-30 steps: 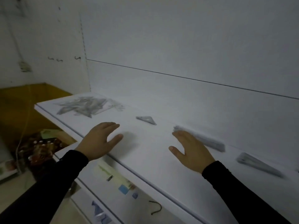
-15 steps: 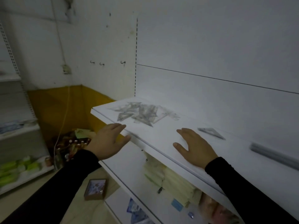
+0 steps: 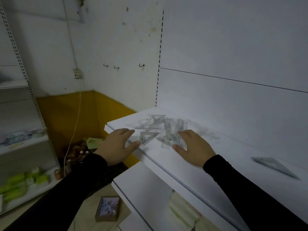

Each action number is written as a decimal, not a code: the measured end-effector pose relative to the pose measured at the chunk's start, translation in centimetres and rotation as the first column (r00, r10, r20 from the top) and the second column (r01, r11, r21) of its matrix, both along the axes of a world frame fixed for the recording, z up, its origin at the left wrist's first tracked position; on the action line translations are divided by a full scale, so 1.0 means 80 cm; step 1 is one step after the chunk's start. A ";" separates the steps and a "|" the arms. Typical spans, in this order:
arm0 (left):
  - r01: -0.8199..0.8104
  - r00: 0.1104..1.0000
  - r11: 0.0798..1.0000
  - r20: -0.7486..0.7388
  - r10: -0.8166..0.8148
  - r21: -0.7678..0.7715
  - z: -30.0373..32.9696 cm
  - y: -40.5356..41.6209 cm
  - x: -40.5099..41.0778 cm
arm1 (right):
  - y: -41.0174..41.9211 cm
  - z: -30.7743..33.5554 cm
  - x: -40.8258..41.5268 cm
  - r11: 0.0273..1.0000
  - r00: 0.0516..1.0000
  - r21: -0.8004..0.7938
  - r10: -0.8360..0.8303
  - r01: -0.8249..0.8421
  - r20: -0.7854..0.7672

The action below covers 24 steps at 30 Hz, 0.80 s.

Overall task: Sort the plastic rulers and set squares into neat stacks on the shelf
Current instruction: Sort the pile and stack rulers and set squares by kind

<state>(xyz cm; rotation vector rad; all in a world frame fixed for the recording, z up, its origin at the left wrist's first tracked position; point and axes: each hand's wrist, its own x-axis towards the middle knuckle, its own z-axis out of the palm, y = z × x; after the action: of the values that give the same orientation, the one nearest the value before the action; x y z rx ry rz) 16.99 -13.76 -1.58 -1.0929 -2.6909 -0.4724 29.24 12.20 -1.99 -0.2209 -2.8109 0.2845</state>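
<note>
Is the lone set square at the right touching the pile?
Apart. In the head view, bare shelf separates the lone set square from the pile.

Three hooks [image 3: 116, 67] hang on the wall. A small picture box [image 3: 108, 208] lies on the floor. Green packs [image 3: 25, 182] fill a side rack.

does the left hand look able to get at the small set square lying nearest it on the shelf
Probably yes. The left hand is open at the shelf edge, its fingertips just beside the small set square, with nothing lying between them. The right hand sits further right on the pile.
</note>
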 end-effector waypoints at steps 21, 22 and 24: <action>0.390 0.921 0.918 0.049 -0.387 -0.077 -0.004 0.140 -0.209 | 0.032 -0.004 -0.111 0.860 0.943 -0.410 -0.333 0.303 -0.002; 0.414 0.910 0.907 0.053 -0.411 -0.078 -0.002 0.143 -0.214 | 0.031 -0.003 -0.111 0.844 0.926 -0.420 -0.377 0.335 -0.020; 0.468 0.884 0.881 0.041 -0.466 -0.072 0.002 0.154 -0.221 | 0.028 -0.002 -0.107 0.793 0.891 -0.475 -0.451 0.381 -0.038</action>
<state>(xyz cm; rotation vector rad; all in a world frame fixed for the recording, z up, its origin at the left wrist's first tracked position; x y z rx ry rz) -0.69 -1.47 -1.39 -1.7843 -2.4641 -0.4517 20.66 14.45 -2.17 -0.8767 -2.4130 0.8157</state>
